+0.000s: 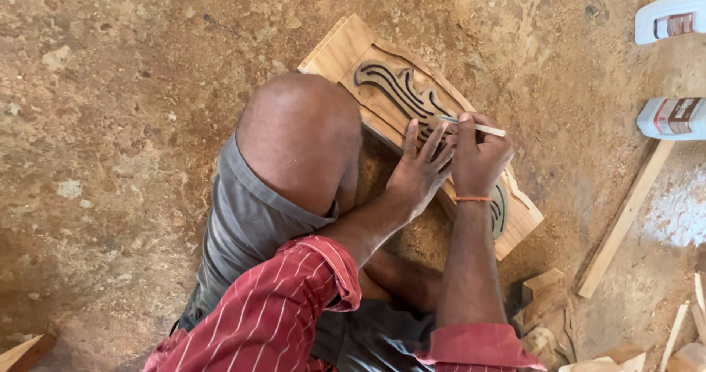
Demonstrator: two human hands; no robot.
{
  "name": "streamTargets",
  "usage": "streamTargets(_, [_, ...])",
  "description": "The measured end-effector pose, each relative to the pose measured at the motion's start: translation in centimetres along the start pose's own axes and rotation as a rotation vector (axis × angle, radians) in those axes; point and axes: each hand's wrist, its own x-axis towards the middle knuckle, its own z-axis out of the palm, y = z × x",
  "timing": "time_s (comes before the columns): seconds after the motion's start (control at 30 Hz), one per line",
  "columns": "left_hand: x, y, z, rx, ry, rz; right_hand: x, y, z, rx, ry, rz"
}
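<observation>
On the sawdust-strewn dirt floor, a wooden panel [346, 48] lies flat and slantwise, carrying a dark carved scroll stencil [397, 89] with wavy cut-outs. The left hand [419, 170] presses down on the stencil with fingers spread flat, gripping nothing, while the right hand [478, 159] is closed around a pencil [478, 127] whose tip meets the stencil's edge near the middle of the panel. The two hands sit just beside each other, touching at the fingers. A bare knee [301, 137] rises to the left of the panel, partly covering its near edge. Two white plastic bottles [673, 118] stand at the right, a long wood strip [625, 217] slants beside the panel, and offcuts [544, 306] lie near the right forearm. The likeliest trouble, as I judge it, is the stencil creeping under the pencil's sideways push if the flat hand eases, which would double or skew the traced line; loose sawdust beneath the panel could also let the whole board slide
</observation>
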Motion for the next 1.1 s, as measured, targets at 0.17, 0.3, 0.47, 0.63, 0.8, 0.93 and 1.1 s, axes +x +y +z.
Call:
streamTargets(0.17, [0.1, 0.4, 0.4, -0.002, 0.002, -0.018, 0.1, -0.6, 0.6, 0.073, -0.039, 0.01])
streamTargets(0.3, [0.2, 0.3, 0.5, -0.016, -0.068, 0.004, 0.4, -1.0, 1.1, 0.047, -0.053, 0.017])
streamTargets(0.47, [0.3, 0.4, 0.3, -0.012, -0.133, 0.027, 0.7, -1.3, 1.5, -0.021, -0.059, -0.059])
streamTargets(0.63, [0.5, 0.2, 0.1, 0.018, -0.217, 0.072, 1.0, -1.2, 1.8, -0.041, -0.096, -0.031])
streamTargets(0.8, [0.7, 0.3, 0.3, 0.045, -0.196, 0.057, 1.0, -0.9, 2.1, -0.126, -0.121, -0.058])
streamTargets(0.93, [0.6, 0.5, 0.5, 0.046, -0.181, 0.059, 0.9, -1.0, 2.2, -0.152, -0.127, -0.064])
streamTargets(1.1, [0.6, 0.6, 0.4, 0.045, -0.212, 0.081, 0.7, -1.7, 2.1, -0.149, -0.127, -0.068])
